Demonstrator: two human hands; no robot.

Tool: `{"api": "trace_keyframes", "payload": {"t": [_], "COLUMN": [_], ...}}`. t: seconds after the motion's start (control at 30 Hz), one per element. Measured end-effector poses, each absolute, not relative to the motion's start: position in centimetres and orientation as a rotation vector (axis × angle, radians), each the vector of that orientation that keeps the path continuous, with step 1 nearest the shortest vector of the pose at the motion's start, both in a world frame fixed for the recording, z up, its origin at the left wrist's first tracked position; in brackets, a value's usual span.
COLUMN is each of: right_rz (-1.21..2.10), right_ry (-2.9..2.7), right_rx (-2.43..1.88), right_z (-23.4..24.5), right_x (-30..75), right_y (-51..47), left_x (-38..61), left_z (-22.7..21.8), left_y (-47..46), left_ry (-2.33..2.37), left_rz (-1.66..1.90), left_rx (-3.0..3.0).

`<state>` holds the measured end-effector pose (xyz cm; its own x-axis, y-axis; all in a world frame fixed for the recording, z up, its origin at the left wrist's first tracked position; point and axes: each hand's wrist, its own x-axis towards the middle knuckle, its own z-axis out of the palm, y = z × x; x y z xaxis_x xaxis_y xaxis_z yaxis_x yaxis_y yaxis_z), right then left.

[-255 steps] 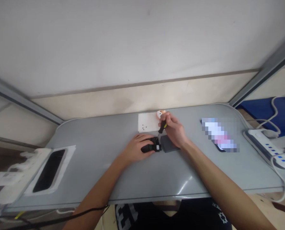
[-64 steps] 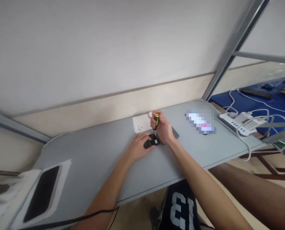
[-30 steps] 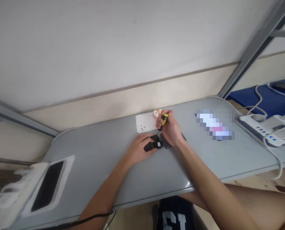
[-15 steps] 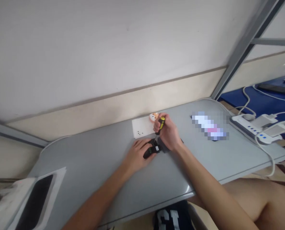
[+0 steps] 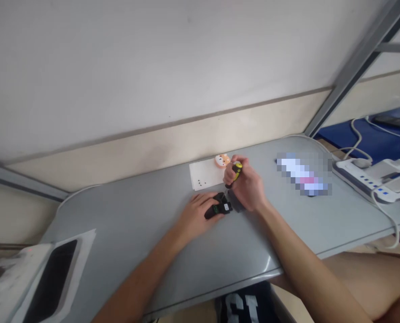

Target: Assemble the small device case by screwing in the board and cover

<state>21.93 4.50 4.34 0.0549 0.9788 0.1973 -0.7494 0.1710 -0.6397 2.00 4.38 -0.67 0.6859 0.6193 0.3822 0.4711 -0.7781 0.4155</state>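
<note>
My left hand point(image 5: 196, 213) lies over a small black device point(image 5: 219, 207) on the grey table point(image 5: 132, 233), pinning it down with the fingers curled on it. My right hand point(image 5: 248, 188) is closed round a small screwdriver with a black and yellow handle point(image 5: 235, 172), held nearly upright with its tip at the device. A dark flat piece lies mostly hidden under my right hand.
Behind the hands lies a white paper sheet point(image 5: 204, 176) with tiny dark specks, and an orange-and-white figure point(image 5: 222, 160). A pixelated object point(image 5: 302, 179) sits to the right. A white power strip point(image 5: 371, 179) with cables is at far right; a black phone on white wrapping point(image 5: 53, 278) at near left.
The camera view has swung about between frames. Both hands stay on the device and the screwdriver; the screwdriver handle tilts slightly differently from frame to frame.
</note>
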Motion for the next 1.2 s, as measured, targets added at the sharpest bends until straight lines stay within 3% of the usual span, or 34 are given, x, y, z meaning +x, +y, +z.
{"api": "trace_keyframes", "payload": {"t": [1.2], "right_rz": [1.375], "right_ry": [-0.669], "right_rx": [-0.496], "right_z": [4.77], "right_x": [22.09], "right_y": [4.01], "left_x": [1.64], "left_z": [-0.72], "left_y": [4.34], "left_ry": [0.857], "left_rz": [0.722], "left_rx": [2.614]}}
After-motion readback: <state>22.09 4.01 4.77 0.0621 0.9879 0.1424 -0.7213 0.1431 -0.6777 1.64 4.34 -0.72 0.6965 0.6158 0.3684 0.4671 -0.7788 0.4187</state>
